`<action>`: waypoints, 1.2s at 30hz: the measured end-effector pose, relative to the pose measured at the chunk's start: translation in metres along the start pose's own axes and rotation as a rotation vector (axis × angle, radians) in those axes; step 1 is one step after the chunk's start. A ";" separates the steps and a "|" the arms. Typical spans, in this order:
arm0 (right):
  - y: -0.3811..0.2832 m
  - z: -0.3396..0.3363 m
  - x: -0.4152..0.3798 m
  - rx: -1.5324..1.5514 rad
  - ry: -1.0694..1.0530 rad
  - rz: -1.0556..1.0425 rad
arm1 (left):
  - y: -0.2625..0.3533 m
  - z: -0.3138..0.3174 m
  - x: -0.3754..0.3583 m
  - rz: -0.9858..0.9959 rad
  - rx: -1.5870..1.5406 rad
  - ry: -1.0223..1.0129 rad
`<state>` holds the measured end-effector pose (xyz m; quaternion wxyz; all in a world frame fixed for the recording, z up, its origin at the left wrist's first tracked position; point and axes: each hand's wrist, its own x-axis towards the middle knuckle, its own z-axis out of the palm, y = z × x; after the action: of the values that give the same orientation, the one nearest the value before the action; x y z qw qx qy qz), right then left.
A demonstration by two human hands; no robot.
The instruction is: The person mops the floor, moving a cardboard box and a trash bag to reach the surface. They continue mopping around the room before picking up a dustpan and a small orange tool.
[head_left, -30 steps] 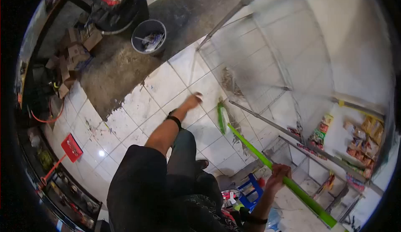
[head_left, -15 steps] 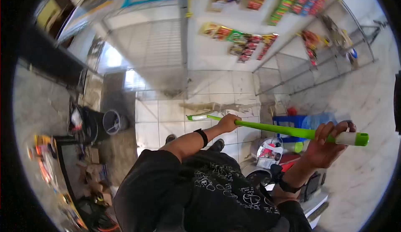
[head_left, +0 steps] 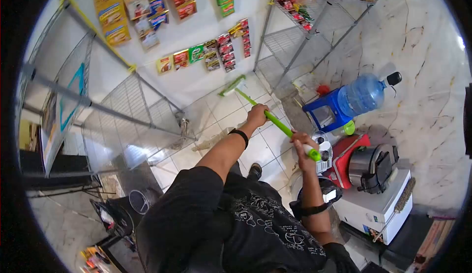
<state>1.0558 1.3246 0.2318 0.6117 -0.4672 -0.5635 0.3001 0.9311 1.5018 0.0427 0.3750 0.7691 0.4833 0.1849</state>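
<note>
A green-handled flat mop [head_left: 279, 125] runs diagonally across the middle of the view. Its green and white mop head [head_left: 232, 85] rests on the white floor tiles near the far wall. My left hand [head_left: 256, 117] is wrapped around the middle of the pole. Near the pole's white and green top end, my right hand [head_left: 304, 150] closes around it. A beige rag-like strip [head_left: 209, 142] lies on the tiles left of the pole, partly hidden by my left forearm.
Wire racks stand on the left [head_left: 118, 118] and right [head_left: 309, 34]. Snack packets [head_left: 196, 53] hang on the far wall. Along the right are a blue stand [head_left: 322, 113] with a water bottle [head_left: 363, 96], a steel cooker [head_left: 368, 167] and a white box [head_left: 378, 204]. A grey bucket [head_left: 139, 201] sits lower left.
The mop head has moved away toward the far wall. My right hand has swung inward, closer to my left hand, and its fingers have wrapped around the pole. The view has turned right.
</note>
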 end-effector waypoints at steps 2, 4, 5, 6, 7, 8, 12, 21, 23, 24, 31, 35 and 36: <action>0.039 0.008 0.001 -0.090 0.068 0.082 | -0.008 0.006 0.026 -0.005 0.015 -0.028; 0.063 0.020 -0.001 -0.175 0.161 0.253 | -0.040 0.039 0.044 0.016 0.049 -0.065; 0.062 0.027 0.002 -0.253 0.241 0.320 | -0.049 0.049 0.053 0.034 0.041 -0.093; 0.063 0.030 0.002 -0.236 0.330 0.384 | -0.051 0.054 0.052 0.075 0.010 -0.145; 0.066 0.031 0.008 -0.217 0.417 0.435 | -0.051 0.057 0.056 0.120 -0.020 -0.185; 0.060 0.027 0.008 -0.295 0.461 0.518 | -0.049 0.061 0.055 0.139 0.046 -0.278; 0.002 0.015 0.031 -0.212 0.714 0.491 | -0.018 0.046 0.049 0.247 0.128 -0.399; 0.004 -0.002 0.061 -0.132 0.652 0.180 | 0.012 0.029 0.104 0.434 0.164 -0.294; 0.033 0.005 0.060 -0.053 0.686 0.263 | -0.004 0.039 0.129 0.224 0.113 -0.300; 0.045 0.004 0.060 -0.088 0.617 0.278 | -0.016 0.043 0.139 0.214 0.223 -0.277; 0.061 0.025 0.052 -0.111 0.779 0.442 | -0.068 0.093 0.153 0.343 0.334 -0.373; 0.011 0.017 0.038 -0.200 1.076 0.572 | -0.018 0.092 0.112 0.544 0.359 -0.778; -0.007 0.006 0.032 -0.266 1.029 0.584 | 0.006 0.081 0.098 0.569 0.331 -0.804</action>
<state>1.0548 1.3523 0.2510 0.6344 -0.7601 -0.0763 0.1180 1.0327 1.5549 -0.0129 0.3394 0.9294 0.0956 -0.1094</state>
